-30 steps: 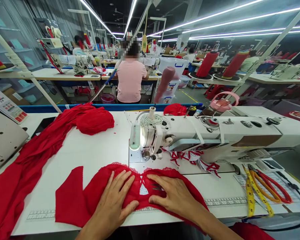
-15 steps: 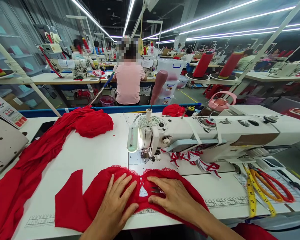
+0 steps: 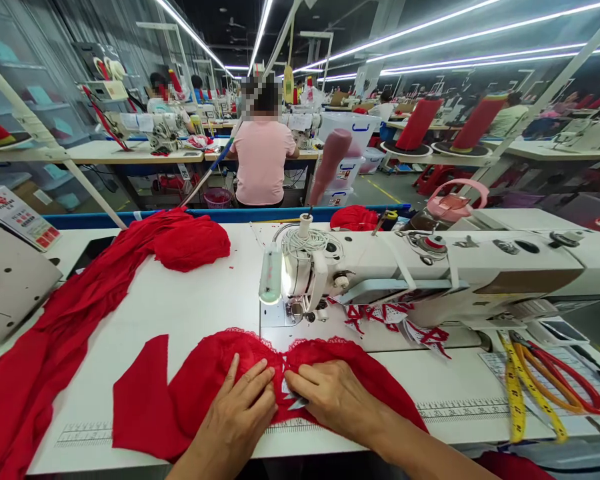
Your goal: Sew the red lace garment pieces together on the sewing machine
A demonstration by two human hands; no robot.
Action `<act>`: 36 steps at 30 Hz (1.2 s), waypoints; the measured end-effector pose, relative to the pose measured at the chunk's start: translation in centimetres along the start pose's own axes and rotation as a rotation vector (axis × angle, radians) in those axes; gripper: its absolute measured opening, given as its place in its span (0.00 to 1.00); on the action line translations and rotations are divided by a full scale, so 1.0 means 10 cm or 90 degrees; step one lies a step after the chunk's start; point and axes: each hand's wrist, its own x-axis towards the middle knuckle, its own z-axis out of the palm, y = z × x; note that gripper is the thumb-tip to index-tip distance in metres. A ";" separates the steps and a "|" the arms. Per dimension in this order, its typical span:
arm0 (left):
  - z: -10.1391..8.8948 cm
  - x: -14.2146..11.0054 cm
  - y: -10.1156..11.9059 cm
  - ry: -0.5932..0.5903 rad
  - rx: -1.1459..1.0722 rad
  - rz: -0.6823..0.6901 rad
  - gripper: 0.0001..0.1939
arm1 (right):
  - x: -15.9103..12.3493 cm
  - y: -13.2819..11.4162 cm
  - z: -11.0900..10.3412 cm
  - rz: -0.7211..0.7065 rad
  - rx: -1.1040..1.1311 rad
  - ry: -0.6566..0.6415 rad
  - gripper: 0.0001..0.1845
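Observation:
A red lace-edged bra (image 3: 215, 360) lies spread on the white sewing table in front of me. My left hand (image 3: 245, 403) rests flat on its left cup, fingers stretched out and pressing lightly on the fabric. My right hand (image 3: 325, 397) is closed at the centre of the bra, with thumb and fingertips pinched together. Small metal blades, which look like thread snips (image 3: 297, 403), stick out below those fingers; the rest of them is hidden in the hand. A speckled white piece (image 3: 285, 385) at the bra's centre is mostly covered by the fingertips.
A white sewing machine (image 3: 380, 260) stands just beyond the bra, its lamp lit. White-and-red trimmed pieces (image 3: 395, 317) lie beside its bed. Scissors (image 3: 560, 373) and a yellow tape measure (image 3: 515, 393) are at right. Red fabric (image 3: 75, 327) runs along the left. A person in pink (image 3: 264, 160) sits ahead.
My right hand has closed, its fingers drawing together over the centre piece, and the blades now point down-left below them. My left hand stays on the cup. The view has shifted slightly.

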 end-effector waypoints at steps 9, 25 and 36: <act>-0.02 -0.01 0.00 -0.006 0.023 -0.006 0.15 | -0.04 0.02 0.01 0.003 0.046 0.029 0.12; 0.11 0.22 0.05 -0.035 -0.169 -0.169 0.06 | -0.01 0.07 -0.04 0.123 0.224 0.075 0.13; 0.13 0.06 -0.09 -0.080 -0.039 -0.099 0.21 | -0.12 0.05 -0.06 0.211 0.114 0.015 0.17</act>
